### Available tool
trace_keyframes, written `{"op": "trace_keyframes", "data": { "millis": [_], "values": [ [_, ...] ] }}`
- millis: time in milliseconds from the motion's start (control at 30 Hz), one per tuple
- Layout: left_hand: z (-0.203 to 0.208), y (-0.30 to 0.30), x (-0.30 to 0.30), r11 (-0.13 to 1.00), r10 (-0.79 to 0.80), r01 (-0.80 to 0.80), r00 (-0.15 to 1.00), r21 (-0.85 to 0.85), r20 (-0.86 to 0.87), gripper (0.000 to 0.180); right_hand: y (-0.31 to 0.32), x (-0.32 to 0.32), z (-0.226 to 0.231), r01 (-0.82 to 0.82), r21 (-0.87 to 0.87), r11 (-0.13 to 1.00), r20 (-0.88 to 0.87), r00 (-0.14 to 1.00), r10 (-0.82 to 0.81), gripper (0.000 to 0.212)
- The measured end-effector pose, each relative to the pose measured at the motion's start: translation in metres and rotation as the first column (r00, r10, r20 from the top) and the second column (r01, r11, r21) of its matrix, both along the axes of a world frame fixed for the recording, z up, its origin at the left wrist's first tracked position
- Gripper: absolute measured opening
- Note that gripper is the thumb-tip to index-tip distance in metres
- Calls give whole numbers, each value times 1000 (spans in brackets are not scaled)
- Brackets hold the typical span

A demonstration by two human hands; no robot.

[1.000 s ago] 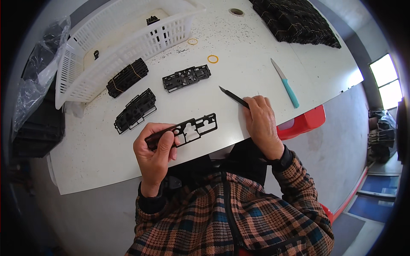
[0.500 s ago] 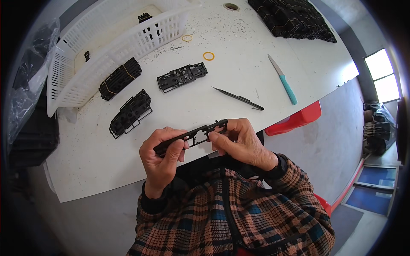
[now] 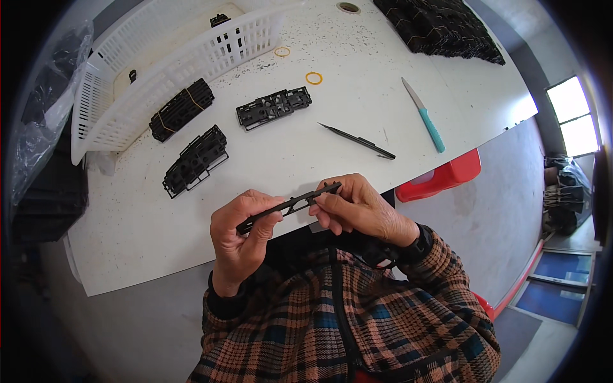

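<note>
Between my two hands, over the table's near edge, a black plastic frame part [image 3: 296, 203] with openings is held tilted, seen nearly edge-on. My left hand [image 3: 241, 228] pinches its left end between thumb and fingers. At the other end, my right hand [image 3: 359, 205] grips it with thumb and forefinger. Beyond them on the table lie two loose groups of similar black frames, a left stack [image 3: 196, 161] and a middle stack [image 3: 274, 108]. A bundle of black frames [image 3: 182, 109] tied with rubber bands lies beside the basket.
A white plastic basket [image 3: 172, 80] stands at the back left. A thin black pointed tool [image 3: 356, 140] and a turquoise-handled knife [image 3: 424, 116] lie to the right. Two yellow rubber bands [image 3: 313, 78] and a large black pile [image 3: 440, 29] are farther back. A red stool [image 3: 440, 179] stands beside the table.
The black frame has been tilted so that it shows more edge-on, its openings looking narrower. Both hands keep their hold. The table things appear slightly shifted upward in view.
</note>
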State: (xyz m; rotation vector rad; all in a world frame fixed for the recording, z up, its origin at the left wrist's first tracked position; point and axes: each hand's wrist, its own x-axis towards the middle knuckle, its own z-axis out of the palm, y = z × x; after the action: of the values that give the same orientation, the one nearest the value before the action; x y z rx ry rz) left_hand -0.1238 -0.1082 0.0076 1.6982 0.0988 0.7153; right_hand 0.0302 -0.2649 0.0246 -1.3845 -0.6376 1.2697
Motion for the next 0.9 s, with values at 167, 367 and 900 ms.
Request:
{"op": "trace_keyframes", "data": {
  "millis": [167,367,900],
  "values": [
    [1,-4,-2,991,-7,-3,997,-133,-71,10,-3,1,3,-2,-52,999,-59,998,-1,28],
    [5,-8,-4,952,39,-71,993,-298,-113,10,-7,-4,1,0,18,1000,6,1000,0,25],
    [17,15,-1,971,209,-156,919,181,-333,6,-32,61,-34,327,180,928,984,-62,-169,20]
  ]
}}
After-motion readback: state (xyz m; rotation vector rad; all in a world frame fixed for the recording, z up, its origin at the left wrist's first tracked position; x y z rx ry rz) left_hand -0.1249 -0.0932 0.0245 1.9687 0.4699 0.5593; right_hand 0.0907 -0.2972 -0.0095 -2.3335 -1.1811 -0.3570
